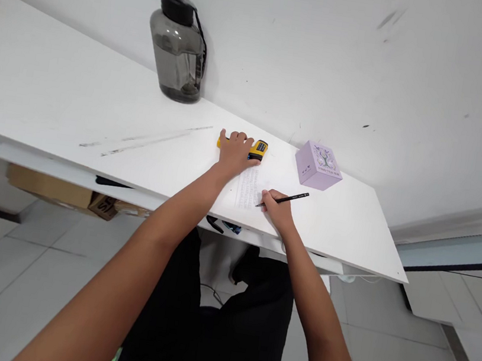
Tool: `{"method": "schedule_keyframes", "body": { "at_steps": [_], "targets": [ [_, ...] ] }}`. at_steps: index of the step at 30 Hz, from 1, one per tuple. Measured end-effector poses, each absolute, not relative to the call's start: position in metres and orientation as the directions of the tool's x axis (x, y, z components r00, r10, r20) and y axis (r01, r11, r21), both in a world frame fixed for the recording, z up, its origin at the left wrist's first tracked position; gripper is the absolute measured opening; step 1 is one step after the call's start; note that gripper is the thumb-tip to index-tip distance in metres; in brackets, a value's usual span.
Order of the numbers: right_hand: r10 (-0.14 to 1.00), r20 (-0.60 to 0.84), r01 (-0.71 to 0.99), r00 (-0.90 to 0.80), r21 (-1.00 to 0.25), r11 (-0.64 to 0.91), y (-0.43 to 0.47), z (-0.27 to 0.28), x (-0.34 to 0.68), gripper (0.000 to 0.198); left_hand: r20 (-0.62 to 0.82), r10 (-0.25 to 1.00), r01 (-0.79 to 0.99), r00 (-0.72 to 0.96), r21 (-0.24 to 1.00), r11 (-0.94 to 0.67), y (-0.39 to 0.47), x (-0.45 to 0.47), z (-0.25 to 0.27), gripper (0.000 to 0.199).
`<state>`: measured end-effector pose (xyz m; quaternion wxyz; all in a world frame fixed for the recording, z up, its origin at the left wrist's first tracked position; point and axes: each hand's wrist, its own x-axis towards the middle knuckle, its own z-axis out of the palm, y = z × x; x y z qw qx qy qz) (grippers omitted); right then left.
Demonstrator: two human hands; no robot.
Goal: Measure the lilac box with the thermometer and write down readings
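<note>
A sheet of paper [246,188] covered with faint lines of writing lies on the white desk near its front edge. At the sheet's upper end, my left hand [235,151] is closed over a yellow and black handheld tool [262,147], its fingers curved across the top. Much of that tool is hidden under the palm, so its exact kind cannot be made out. My right hand [276,207] pinches a black pencil [295,197] in a writing grip. The pencil's tip points left and down at the right side of the written lines.
A lilac printed box [318,166] stands to the right, close to the wall. Back left is a large grey water bottle [179,46] with a black lid. Dark scuff marks [148,140] streak the desk [57,83]. Below sits a cardboard box [54,187].
</note>
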<state>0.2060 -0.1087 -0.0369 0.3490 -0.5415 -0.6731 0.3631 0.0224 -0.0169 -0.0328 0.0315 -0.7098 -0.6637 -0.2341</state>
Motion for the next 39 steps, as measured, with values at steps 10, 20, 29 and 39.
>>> {"method": "schedule_keyframes", "body": {
  "at_steps": [10, 20, 29, 39],
  "targets": [
    [0.982, 0.080, 0.466, -0.168, -0.872, 0.151, -0.1082, -0.0362, 0.2068, 0.037, 0.374, 0.924, 0.943, -0.073, 0.327, -0.058, -0.0181, 0.0241, -0.0346, 0.062],
    [0.985, 0.082, 0.484, -0.152, -0.863, 0.146, -0.1089, -0.0340, 0.2063, 0.037, 0.390, 0.903, 0.909, -0.181, 0.417, 0.002, -0.0189, 0.0194, -0.0325, 0.060],
    [0.986, 0.076, 0.492, -0.151, -0.859, 0.142, -0.1089, -0.0330, 0.2060, 0.036, 0.364, 0.913, 0.917, -0.184, 0.398, 0.027, -0.0185, 0.0178, -0.0328, 0.052],
    [0.984, 0.113, 0.469, -0.135, -0.868, 0.164, -0.1089, -0.0348, 0.2074, 0.036, 0.343, 0.920, 0.912, -0.190, 0.408, 0.036, -0.0214, 0.0194, -0.0299, 0.053]
  ]
}}
